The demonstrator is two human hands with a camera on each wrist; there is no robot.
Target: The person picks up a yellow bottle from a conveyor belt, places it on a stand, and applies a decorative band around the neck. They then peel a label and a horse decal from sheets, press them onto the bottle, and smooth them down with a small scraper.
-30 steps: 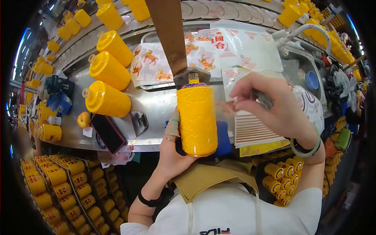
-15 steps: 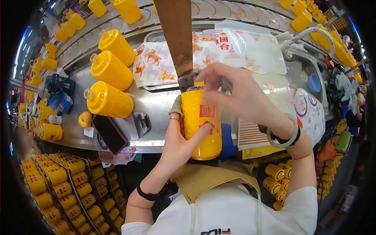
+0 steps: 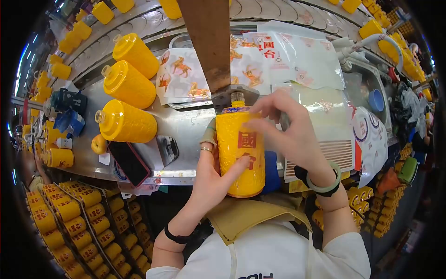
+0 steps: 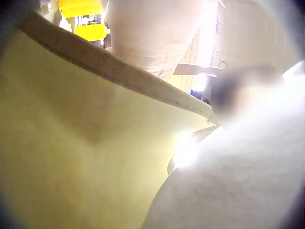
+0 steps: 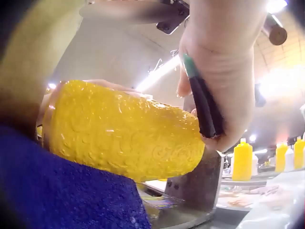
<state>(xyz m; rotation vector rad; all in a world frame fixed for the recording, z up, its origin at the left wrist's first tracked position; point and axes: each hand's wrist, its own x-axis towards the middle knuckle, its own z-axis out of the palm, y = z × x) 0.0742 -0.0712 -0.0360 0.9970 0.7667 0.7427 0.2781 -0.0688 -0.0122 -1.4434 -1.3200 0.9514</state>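
Note:
In the head view, a yellow embossed bottle [image 3: 251, 181] lies with its clear neck at a metal bracket [image 3: 234, 94]. Two red characters [image 3: 246, 139] show on its front. My left hand [image 3: 209, 179] grips the bottle from the left, its thumb by the lower character and its fingers hidden behind. My right hand [image 3: 297, 135] is bent beside the bottle's upper right, fingertips close to the upper character. The right wrist view shows a slim black tool [image 5: 205, 102] with a green end held in that hand, beside the bottle's top. Neither the bottle nor the left hand's fingers show in the left wrist view.
A wooden post [image 3: 204, 42] rises over the bracket. Yellow bottles [image 3: 128, 122] stand at left beside a phone [image 3: 128, 162]. Horse decal sheets [image 3: 179, 69] and a striped sheet [image 3: 330, 158] lie on the metal bench. A sink [image 3: 355, 83] is at right, a conveyor behind.
My right hand came from the right, over the bottle's top, then drew back slightly rightward. Red characters now show on the previously plain front, and my left thumb has moved onto the front.

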